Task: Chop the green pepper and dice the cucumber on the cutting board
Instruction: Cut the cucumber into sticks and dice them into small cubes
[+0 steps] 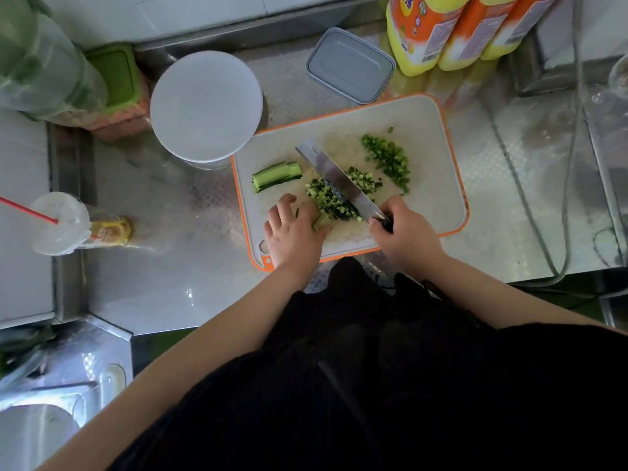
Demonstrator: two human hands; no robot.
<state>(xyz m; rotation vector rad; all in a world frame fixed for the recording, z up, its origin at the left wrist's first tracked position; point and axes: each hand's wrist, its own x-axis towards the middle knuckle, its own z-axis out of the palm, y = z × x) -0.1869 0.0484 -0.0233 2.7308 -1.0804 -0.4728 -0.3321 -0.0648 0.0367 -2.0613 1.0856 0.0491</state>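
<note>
A white cutting board (pixel 431 192) with an orange rim lies on the steel counter. Chopped green pepper (pixel 389 159) is heaped at its far right. Diced cucumber (pixel 331 200) lies in the middle, with more dice just past the blade. A bundle of uncut cucumber strips (pixel 276 175) lies at the board's left. My right hand (pixel 404 229) grips the handle of a cleaver (pixel 336 178), whose blade slants across the dice. My left hand (pixel 294 229) rests on the board with fingers curled over a cucumber piece (pixel 321 220) beside the blade.
A white round lid (pixel 205 105) on a container stands left of the board. A grey lidded box (pixel 350 64) and yellow bottles (pixel 452 28) stand behind it. A drink cup with a red straw (pixel 61 222) sits far left. Cables (pixel 530 198) run on the right.
</note>
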